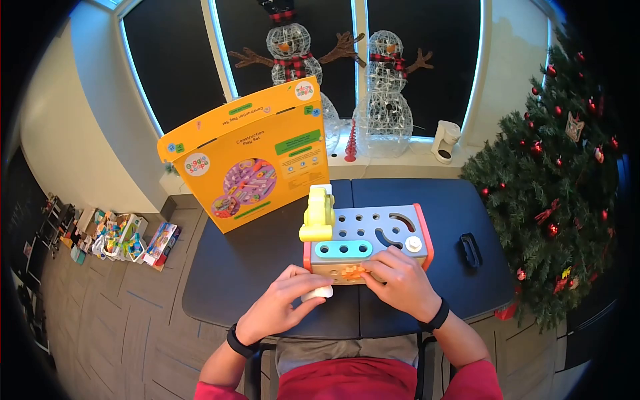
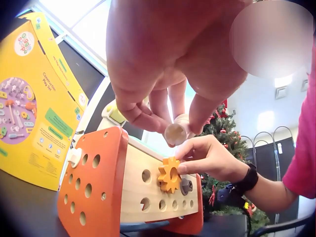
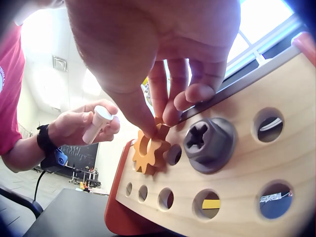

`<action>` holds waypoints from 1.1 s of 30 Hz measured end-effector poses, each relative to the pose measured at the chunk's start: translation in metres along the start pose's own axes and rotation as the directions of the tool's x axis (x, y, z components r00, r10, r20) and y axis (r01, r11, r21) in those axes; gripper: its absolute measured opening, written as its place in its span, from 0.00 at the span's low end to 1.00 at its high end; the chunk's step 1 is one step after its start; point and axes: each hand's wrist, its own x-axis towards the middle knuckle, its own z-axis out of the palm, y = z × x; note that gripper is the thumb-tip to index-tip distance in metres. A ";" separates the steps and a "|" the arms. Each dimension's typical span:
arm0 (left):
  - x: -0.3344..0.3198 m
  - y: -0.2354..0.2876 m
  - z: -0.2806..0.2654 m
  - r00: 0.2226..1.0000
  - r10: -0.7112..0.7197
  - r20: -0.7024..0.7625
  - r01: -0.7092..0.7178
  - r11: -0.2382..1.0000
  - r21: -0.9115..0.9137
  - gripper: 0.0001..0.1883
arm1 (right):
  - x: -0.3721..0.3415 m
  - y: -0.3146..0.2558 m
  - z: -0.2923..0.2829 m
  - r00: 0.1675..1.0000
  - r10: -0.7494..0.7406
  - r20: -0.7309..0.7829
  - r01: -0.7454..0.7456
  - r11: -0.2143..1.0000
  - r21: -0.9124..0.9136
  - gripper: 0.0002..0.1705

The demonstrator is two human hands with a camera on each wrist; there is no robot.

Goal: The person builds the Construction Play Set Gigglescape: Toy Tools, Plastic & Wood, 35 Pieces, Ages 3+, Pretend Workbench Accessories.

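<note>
An orange gear (image 2: 169, 175) lies flat against the wooden side panel (image 3: 237, 197) of a toy workbench (image 1: 373, 233). The right hand (image 1: 403, 283) pinches the gear's upper edge between thumb and fingers; in the right wrist view the gear (image 3: 149, 150) stands beside a grey hex-headed screw (image 3: 210, 144) in the panel. Just left of the panel, the left hand (image 1: 283, 303) holds a white peg (image 3: 98, 123) with a round, flat head, apart from the gear. On the bench top are a light blue strip (image 1: 343, 249), a white bolt (image 1: 414, 245) and a yellow piece (image 1: 318, 215).
A large yellow box (image 1: 247, 153) stands behind the workbench at the left of the dark table (image 1: 267, 260). A black tray-like piece (image 1: 470, 250) lies to the right. Beyond are wire snowmen (image 1: 385, 100) at the window and a decorated tree (image 1: 553, 180).
</note>
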 end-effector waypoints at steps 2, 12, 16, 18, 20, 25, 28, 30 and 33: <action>0.000 -0.001 0.003 1.000 -0.012 -0.020 0.011 0.997 -0.078 0.19 | 0.000 0.000 0.000 1.000 0.001 0.000 -0.001 1.000 0.000 0.06; -0.001 -0.003 0.015 0.993 -0.104 -0.051 0.086 0.958 -0.274 0.21 | 0.000 0.000 0.001 1.000 0.005 -0.010 -0.005 1.000 0.009 0.06; 0.002 -0.004 0.013 0.997 -0.052 -0.065 0.038 0.979 -0.198 0.19 | 0.000 0.000 0.001 1.000 0.009 -0.008 -0.009 1.000 0.013 0.05; 0.002 -0.001 0.012 0.998 -0.033 -0.062 0.024 0.991 -0.135 0.18 | 0.000 0.000 0.001 1.000 0.009 -0.007 -0.009 1.000 0.012 0.05; 0.001 0.002 0.014 0.984 -0.179 -0.008 0.175 0.967 -0.188 0.17 | 0.000 0.000 0.001 1.000 0.009 -0.007 -0.009 1.000 0.010 0.05; 0.006 0.003 0.022 0.997 -0.033 -0.071 0.023 0.990 -0.140 0.16 | -0.001 0.000 0.003 1.000 0.010 -0.011 -0.010 1.000 0.010 0.05; 0.005 0.010 0.020 0.998 -0.023 -0.064 0.013 0.989 -0.148 0.16 | -0.001 0.001 0.003 1.000 0.011 -0.011 -0.011 1.000 0.012 0.06; 0.004 0.011 0.020 0.999 -0.009 -0.054 0.001 0.990 -0.141 0.16 | -0.001 0.002 0.004 1.000 0.002 -0.022 -0.002 1.000 0.012 0.07; 0.000 0.009 0.026 1.000 -0.009 -0.013 0.007 0.992 -0.127 0.16 | -0.002 0.003 0.006 0.999 -0.008 -0.035 0.008 1.000 0.011 0.09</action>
